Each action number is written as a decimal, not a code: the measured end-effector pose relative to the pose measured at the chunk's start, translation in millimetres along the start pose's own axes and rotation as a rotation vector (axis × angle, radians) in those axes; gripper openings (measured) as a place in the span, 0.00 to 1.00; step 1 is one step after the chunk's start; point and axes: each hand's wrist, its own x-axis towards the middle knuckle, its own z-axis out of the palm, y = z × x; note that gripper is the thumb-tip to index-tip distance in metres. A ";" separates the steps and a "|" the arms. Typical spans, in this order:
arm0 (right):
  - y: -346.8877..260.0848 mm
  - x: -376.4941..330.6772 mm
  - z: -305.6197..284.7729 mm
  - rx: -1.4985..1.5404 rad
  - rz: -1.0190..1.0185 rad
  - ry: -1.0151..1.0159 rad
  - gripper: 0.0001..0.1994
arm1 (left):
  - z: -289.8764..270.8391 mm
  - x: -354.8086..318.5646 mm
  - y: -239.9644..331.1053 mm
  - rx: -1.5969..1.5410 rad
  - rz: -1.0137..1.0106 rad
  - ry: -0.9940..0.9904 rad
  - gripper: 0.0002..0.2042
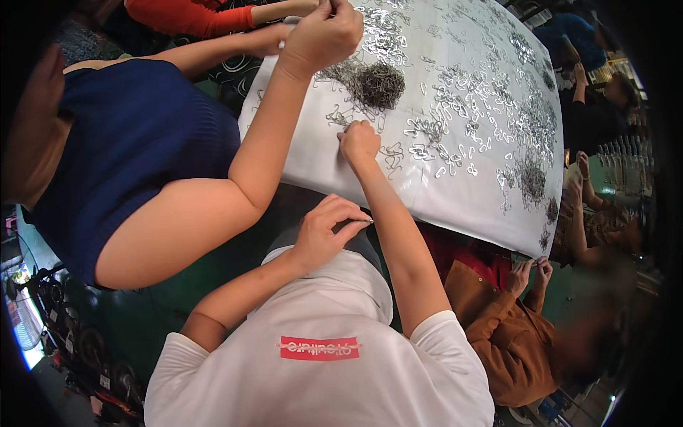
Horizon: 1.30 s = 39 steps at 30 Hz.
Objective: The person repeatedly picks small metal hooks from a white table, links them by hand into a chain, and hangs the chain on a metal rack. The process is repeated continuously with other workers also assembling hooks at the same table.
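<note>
Right hand (358, 142) touches wire clips (393, 158) on table (313, 153)

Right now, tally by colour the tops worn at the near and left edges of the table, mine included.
White top: 1
Dark blue top: 1
Red-orange sleeve: 1
Brown shirt: 1
Total: 4

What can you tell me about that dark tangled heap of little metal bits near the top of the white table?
The tangled heap is a dense, roughly round mound of thin grey wire pieces, darker than the shiny bent clips scattered loose around it. It lies on the white table sheet, near its upper left part. A co-worker's raised hand hovers just left of it, and strands trail from the heap toward that hand. The person's right hand rests on the sheet below it, not touching it.
</note>
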 end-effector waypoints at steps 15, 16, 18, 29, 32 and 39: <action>41.0 -109.6 -107.0 1.465 0.225 -0.260 0.05 | 4.9 7.4 -15.6 -0.002 0.086 0.017 0.06; 38.6 -124.5 -117.1 1.503 0.262 -0.221 0.05 | 6.5 7.2 -14.9 -0.005 0.077 0.006 0.06; 35.8 -153.2 -133.6 1.566 0.278 -0.149 0.06 | 9.3 7.3 -13.8 -0.008 0.063 -0.017 0.06; 43.4 -212.4 -134.0 1.554 0.266 0.138 0.01 | 40.8 16.9 -4.4 -0.019 0.143 -0.086 0.07; 49.1 -210.8 -132.0 1.531 0.279 0.236 0.02 | 52.2 21.3 -3.5 -0.039 0.150 -0.108 0.08; 67.2 -212.0 -134.2 1.428 0.136 0.394 0.03 | 85.2 61.9 -41.4 0.091 0.254 -0.060 0.06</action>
